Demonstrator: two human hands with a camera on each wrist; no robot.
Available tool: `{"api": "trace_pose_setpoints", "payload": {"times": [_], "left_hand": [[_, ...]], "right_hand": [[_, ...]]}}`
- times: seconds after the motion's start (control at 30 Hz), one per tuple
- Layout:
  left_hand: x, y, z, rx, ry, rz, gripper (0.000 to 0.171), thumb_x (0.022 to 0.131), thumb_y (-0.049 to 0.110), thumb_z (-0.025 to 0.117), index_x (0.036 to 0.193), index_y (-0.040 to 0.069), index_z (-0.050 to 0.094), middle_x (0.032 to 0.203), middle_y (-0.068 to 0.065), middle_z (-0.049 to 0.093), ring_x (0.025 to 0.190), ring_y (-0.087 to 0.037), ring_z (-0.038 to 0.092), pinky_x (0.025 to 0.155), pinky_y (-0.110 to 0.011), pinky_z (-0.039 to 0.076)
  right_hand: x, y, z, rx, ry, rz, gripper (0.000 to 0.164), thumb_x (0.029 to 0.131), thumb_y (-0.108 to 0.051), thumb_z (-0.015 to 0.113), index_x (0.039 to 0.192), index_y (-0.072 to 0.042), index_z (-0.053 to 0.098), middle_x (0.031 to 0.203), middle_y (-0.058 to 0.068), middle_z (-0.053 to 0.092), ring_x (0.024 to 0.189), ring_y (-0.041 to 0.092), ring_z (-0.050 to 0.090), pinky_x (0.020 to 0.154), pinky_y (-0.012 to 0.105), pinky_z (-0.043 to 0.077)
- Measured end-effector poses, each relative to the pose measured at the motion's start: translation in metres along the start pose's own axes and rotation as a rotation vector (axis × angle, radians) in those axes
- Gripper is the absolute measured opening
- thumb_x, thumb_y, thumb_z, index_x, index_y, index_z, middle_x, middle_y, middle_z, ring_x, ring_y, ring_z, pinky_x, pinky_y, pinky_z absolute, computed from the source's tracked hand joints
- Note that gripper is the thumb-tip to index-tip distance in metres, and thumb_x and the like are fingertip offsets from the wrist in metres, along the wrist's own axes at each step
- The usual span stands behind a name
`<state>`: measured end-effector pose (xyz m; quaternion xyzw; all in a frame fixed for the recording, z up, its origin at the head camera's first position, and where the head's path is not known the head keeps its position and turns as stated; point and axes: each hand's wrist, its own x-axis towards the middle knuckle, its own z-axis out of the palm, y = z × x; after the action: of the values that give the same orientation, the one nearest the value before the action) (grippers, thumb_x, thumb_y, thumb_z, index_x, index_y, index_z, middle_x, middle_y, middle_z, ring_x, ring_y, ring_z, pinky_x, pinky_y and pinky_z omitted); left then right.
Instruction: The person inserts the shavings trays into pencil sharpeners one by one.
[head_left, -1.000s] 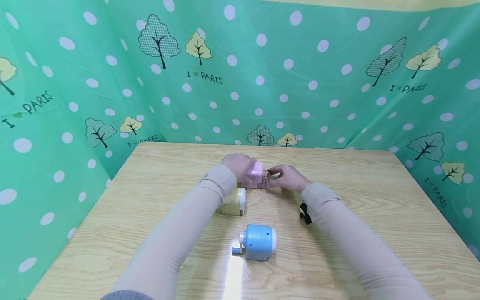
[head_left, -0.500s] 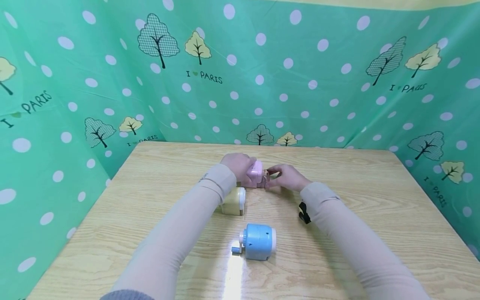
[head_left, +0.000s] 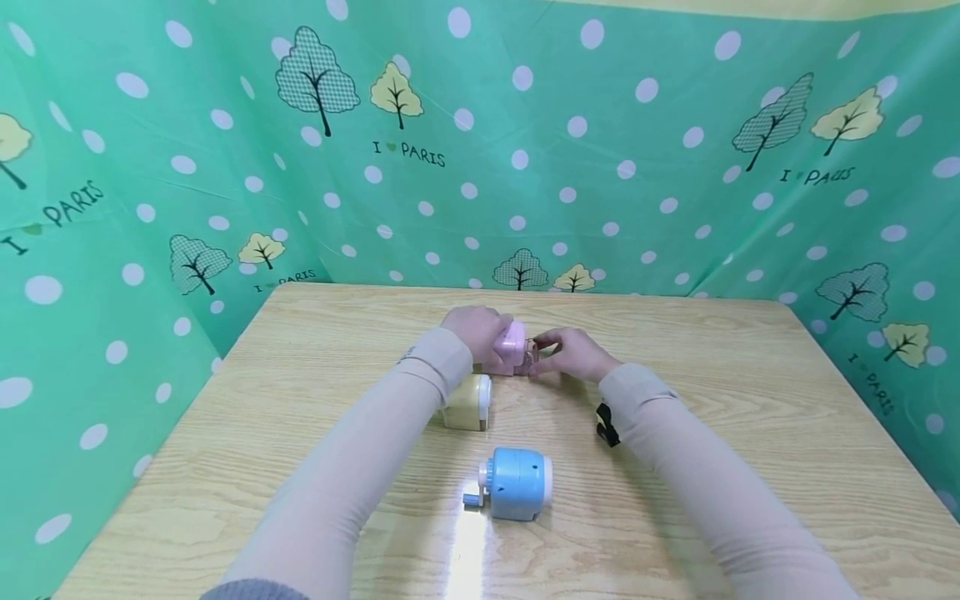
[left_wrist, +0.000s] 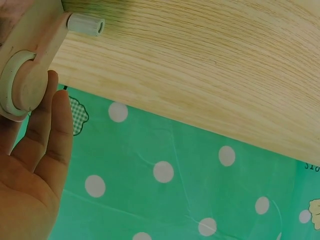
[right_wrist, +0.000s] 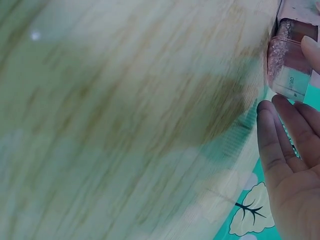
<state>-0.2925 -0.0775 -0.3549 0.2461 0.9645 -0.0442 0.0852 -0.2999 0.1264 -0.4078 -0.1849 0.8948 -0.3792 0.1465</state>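
A pink crank pencil sharpener [head_left: 512, 343] lies near the back of the table. My left hand [head_left: 474, 327] grips its body from the left. In the left wrist view, the fingers [left_wrist: 61, 125] reach alongside the crank hub, and the crank's pale knob [left_wrist: 86, 24] sticks out above them. On the sharpener's right side a clear shavings drawer [right_wrist: 291, 62] shows, with bits of shavings inside. My right hand [head_left: 577, 354] pinches this drawer, thumb on one face and fingertips at its outer end. Part of the drawer is hidden behind the fingers in the head view.
A yellow sharpener [head_left: 467, 404] stands just in front, partly behind the left sleeve. Nearer the front sits a blue sharpener [head_left: 519, 483] with its crank to the left. A black object [head_left: 607, 425] lies beside the right cuff. Green dotted cloth [head_left: 517, 192] hangs behind the table.
My right hand has shifted very slightly to the left with the drawer, toward the pink sharpener's body. The left hand and the other sharpeners stay where they were.
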Motion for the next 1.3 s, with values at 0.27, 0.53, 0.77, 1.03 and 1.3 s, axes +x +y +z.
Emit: {"api": "trace_pose_setpoints", "payload": {"times": [0.27,0.53,0.77,1.03,1.3], "left_hand": [[0.0014,-0.0003,0.0007,0.004,-0.005,-0.002,0.086,0.076,0.045,0.08,0.152,0.016,0.051,0.125,-0.006,0.07,0.109,-0.021,0.065,0.092,-0.037,0.055],[0.0013,-0.0002,0.0008,0.038,0.004,0.003,0.088,0.075,0.045,0.08,0.152,0.015,0.05,0.129,-0.007,0.069,0.113,-0.022,0.064,0.094,-0.038,0.055],[0.0023,0.0002,0.0012,0.053,0.012,0.006,0.087,0.076,0.043,0.08,0.152,0.015,0.049,0.13,-0.007,0.069,0.113,-0.021,0.065,0.094,-0.037,0.055],[0.0029,-0.0008,0.0016,0.054,0.008,-0.002,0.089,0.075,0.045,0.08,0.153,0.016,0.048,0.133,-0.007,0.067,0.116,-0.022,0.064,0.095,-0.039,0.054],[0.0047,-0.0016,0.003,0.06,0.013,0.0,0.09,0.074,0.047,0.08,0.153,0.016,0.049,0.133,-0.007,0.067,0.116,-0.022,0.064,0.095,-0.039,0.054]], "right_hand": [[-0.0002,-0.0021,0.0003,-0.011,0.003,0.006,0.073,0.078,-0.021,0.081,0.139,0.009,0.056,0.136,0.026,0.061,0.117,0.038,0.061,0.106,0.05,0.045],[-0.0003,-0.004,0.0015,0.0,0.011,0.011,0.071,0.078,-0.022,0.081,0.138,0.008,0.058,0.136,0.025,0.062,0.116,0.038,0.062,0.106,0.05,0.046],[-0.0008,-0.0064,0.0045,0.019,0.014,0.017,0.069,0.078,-0.021,0.081,0.137,0.008,0.059,0.136,0.024,0.062,0.117,0.037,0.062,0.106,0.049,0.046],[0.001,-0.0092,0.0064,0.019,0.02,0.031,0.071,0.077,-0.023,0.082,0.137,0.007,0.059,0.135,0.024,0.063,0.116,0.037,0.062,0.106,0.048,0.046],[0.0023,-0.0092,0.0087,0.02,0.032,0.018,0.07,0.077,-0.022,0.082,0.136,0.007,0.06,0.133,0.024,0.064,0.112,0.035,0.065,0.104,0.047,0.048]]}}
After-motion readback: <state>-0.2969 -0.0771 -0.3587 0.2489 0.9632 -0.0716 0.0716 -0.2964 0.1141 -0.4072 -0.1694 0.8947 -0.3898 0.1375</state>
